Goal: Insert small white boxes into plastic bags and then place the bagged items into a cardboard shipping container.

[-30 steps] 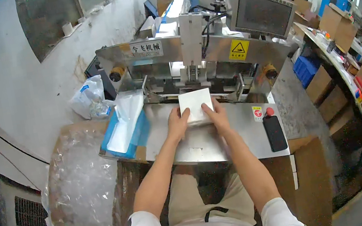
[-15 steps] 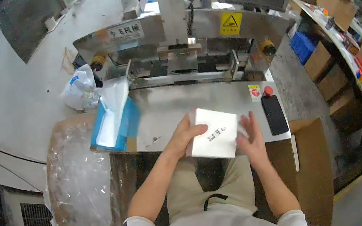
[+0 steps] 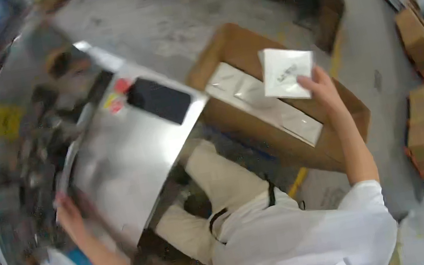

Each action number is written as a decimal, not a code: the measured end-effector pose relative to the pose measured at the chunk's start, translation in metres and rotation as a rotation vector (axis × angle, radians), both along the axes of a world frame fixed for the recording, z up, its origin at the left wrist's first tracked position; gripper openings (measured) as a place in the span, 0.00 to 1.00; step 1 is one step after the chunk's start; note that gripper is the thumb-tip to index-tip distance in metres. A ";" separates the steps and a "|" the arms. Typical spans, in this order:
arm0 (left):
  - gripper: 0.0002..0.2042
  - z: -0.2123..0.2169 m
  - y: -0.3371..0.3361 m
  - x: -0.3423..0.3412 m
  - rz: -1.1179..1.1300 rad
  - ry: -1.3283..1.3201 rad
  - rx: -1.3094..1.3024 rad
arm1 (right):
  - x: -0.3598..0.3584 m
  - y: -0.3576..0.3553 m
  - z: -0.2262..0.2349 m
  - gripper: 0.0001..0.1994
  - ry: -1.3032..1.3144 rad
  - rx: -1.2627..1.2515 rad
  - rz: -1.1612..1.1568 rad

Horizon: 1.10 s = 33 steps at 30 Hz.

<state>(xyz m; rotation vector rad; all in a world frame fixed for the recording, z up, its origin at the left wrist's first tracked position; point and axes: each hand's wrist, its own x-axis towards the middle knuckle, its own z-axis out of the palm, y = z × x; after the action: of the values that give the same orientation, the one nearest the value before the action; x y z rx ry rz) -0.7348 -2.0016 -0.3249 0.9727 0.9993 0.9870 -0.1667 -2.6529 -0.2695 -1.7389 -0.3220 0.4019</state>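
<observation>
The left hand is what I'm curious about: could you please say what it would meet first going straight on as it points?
The left hand would probably meet the metal machine ahead of it first; blur leaves the depth, and which part, unclear.

Shiny white square pack (image 3: 283, 71), dark print on upper face (too blurry to read), intact afaict; gripped at lower-R edge by R hand (image 3: 323, 89), thumb on top, over open brown cardboard box (image 3: 263, 132).
</observation>
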 end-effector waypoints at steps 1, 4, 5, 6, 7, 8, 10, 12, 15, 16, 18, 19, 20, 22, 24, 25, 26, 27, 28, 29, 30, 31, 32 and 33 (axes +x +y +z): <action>0.15 0.005 -0.016 0.015 0.020 0.113 0.027 | 0.014 -0.051 -0.033 0.26 0.029 -0.164 -0.051; 0.18 0.050 -0.117 0.056 -0.125 0.402 0.460 | 0.004 -0.133 -0.104 0.23 0.367 -0.578 -0.114; 0.19 0.050 -0.126 0.052 -0.070 0.463 0.341 | 0.007 -0.180 -0.164 0.23 0.477 -0.518 -0.150; 0.20 0.051 -0.135 0.039 -0.001 0.535 0.220 | 0.007 -0.217 -0.221 0.23 0.588 -0.458 -0.170; 0.20 0.060 -0.149 0.031 0.009 0.556 0.221 | -0.001 -0.216 -0.246 0.24 0.715 -0.352 -0.180; 0.21 0.075 -0.166 0.023 -0.022 0.578 0.244 | -0.013 -0.213 -0.264 0.24 0.843 -0.247 -0.194; 0.22 0.115 -0.200 0.007 -0.039 0.620 0.273 | -0.014 -0.203 -0.279 0.23 0.767 -0.082 -0.181; 0.22 0.152 -0.227 -0.018 0.124 0.734 0.231 | -0.005 -0.182 -0.259 0.23 0.812 -0.037 -0.298; 0.20 0.149 -0.204 -0.157 -0.354 1.210 1.424 | 0.003 -0.157 -0.231 0.20 0.717 -0.038 -0.396; 0.19 0.157 -0.221 -0.152 -0.028 1.174 1.108 | 0.001 -0.162 -0.269 0.19 0.674 -0.088 -0.426; 0.18 0.185 -0.266 -0.145 0.602 1.039 0.450 | 0.005 -0.124 -0.306 0.18 0.729 -0.343 -0.371; 0.18 0.177 -0.270 -0.158 0.604 1.032 0.453 | 0.012 -0.119 -0.329 0.18 0.814 -0.277 -0.350; 0.19 0.152 -0.252 -0.158 0.457 1.001 0.431 | 0.020 -0.136 -0.356 0.19 0.882 -0.218 -0.370; 0.19 0.111 -0.218 -0.173 0.223 0.954 0.395 | 0.041 -0.167 -0.370 0.17 0.777 -0.299 -0.219; 0.20 0.130 -0.224 -0.238 0.139 0.995 0.387 | 0.032 -0.090 -0.339 0.15 0.675 -0.524 0.153; 0.20 0.100 -0.199 -0.247 0.035 0.946 0.355 | 0.045 -0.129 -0.335 0.16 0.461 -0.640 0.322; 0.21 0.069 -0.176 -0.256 -0.063 0.892 0.322 | 0.057 -0.165 -0.327 0.18 0.239 -0.757 0.492; 0.21 0.120 -0.232 -0.349 0.054 0.941 0.330 | 0.041 -0.056 -0.295 0.17 0.487 -0.696 0.503; 0.22 0.105 -0.197 -0.360 0.012 0.904 0.301 | 0.051 -0.085 -0.291 0.16 0.348 -0.674 0.516; 0.22 0.093 -0.150 -0.362 -0.032 0.864 0.281 | 0.061 -0.123 -0.286 0.16 0.127 -0.819 0.416; 0.22 0.141 -0.113 -0.384 -0.028 1.427 0.573 | 0.037 -0.086 -0.277 0.14 0.357 -0.468 0.411; 0.20 0.084 -0.102 -0.311 -0.088 1.200 0.517 | 0.051 -0.095 -0.237 0.14 0.244 -0.511 0.489; 0.25 0.092 -0.077 -0.287 0.067 1.047 0.237 | 0.042 -0.061 -0.208 0.14 -0.093 -0.812 0.581; 0.33 0.071 -0.046 -0.263 0.112 1.115 0.424 | 0.064 -0.086 -0.223 0.15 -0.003 -0.569 0.431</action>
<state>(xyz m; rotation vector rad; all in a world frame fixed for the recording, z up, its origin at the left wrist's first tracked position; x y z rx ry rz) -0.9980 -2.0478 -0.2537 1.9293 1.8001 0.7182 -0.1028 -2.7393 -0.4923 -2.2229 -0.6349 0.8662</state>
